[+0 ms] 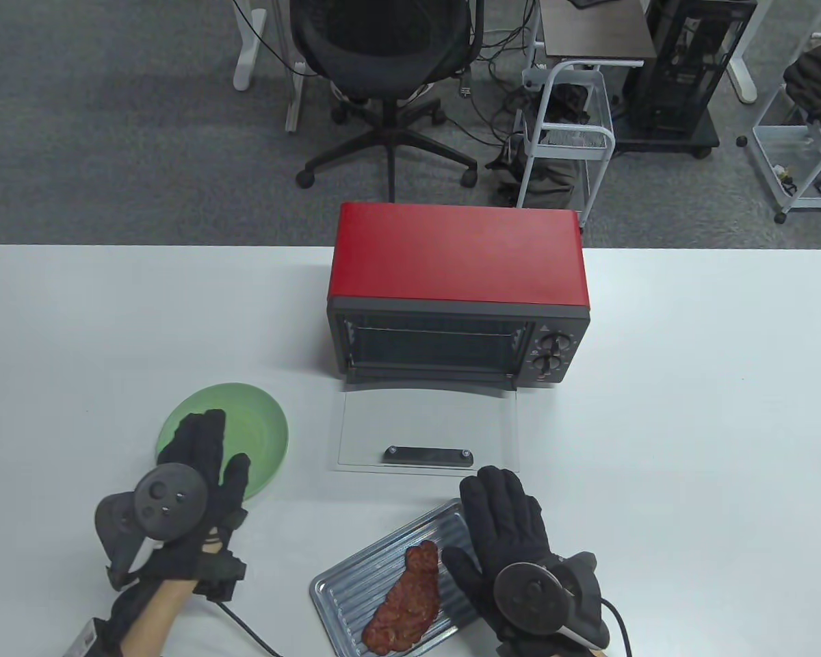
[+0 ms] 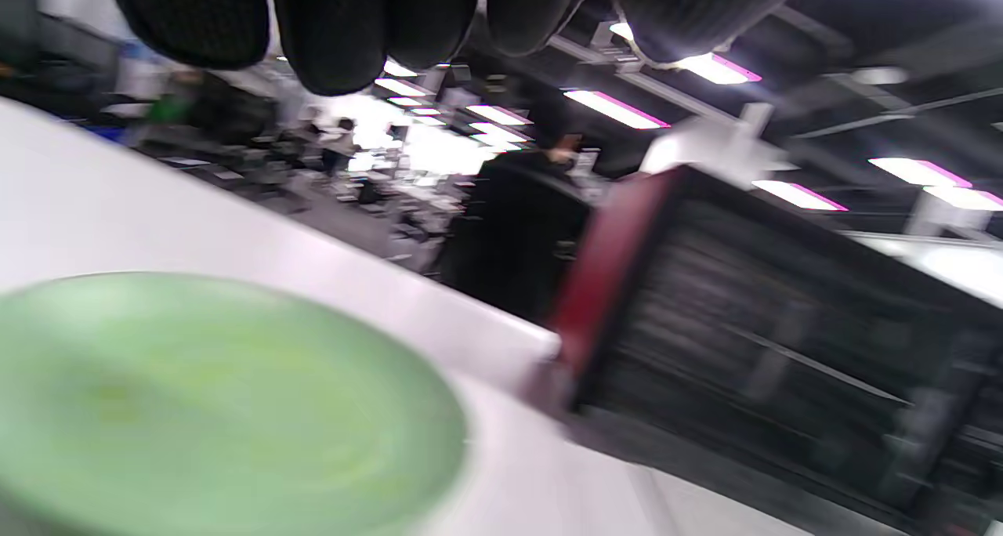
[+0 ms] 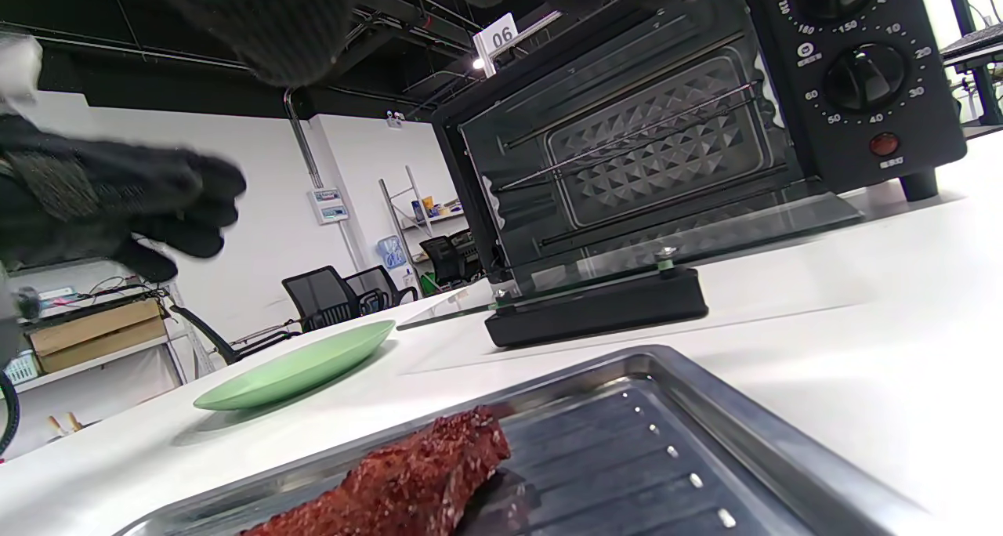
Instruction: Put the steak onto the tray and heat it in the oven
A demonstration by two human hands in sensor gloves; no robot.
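A reddish-brown steak (image 1: 405, 602) (image 3: 407, 481) lies on the left part of a ribbed metal tray (image 1: 345, 588) (image 3: 705, 458) at the table's front edge. My right hand (image 1: 503, 520) hovers over the tray's right part with fingers spread, holding nothing; its fingers (image 3: 266, 19) hang above the tray in the right wrist view. The red oven (image 1: 458, 267) (image 3: 666, 128) stands behind, its glass door (image 1: 424, 417) folded down flat on the table, handle (image 1: 427, 455) towards me. My left hand (image 1: 205, 452) is above a green plate (image 1: 263, 417) with fingers straight and empty.
The green plate (image 2: 196, 411) (image 3: 298, 367) sits left of the oven door and holds nothing. The oven's two knobs (image 1: 551, 352) are on its right front. White table (image 1: 691, 445) extends bare to the right. Beyond the table stand an office chair (image 1: 383, 61) and wire carts.
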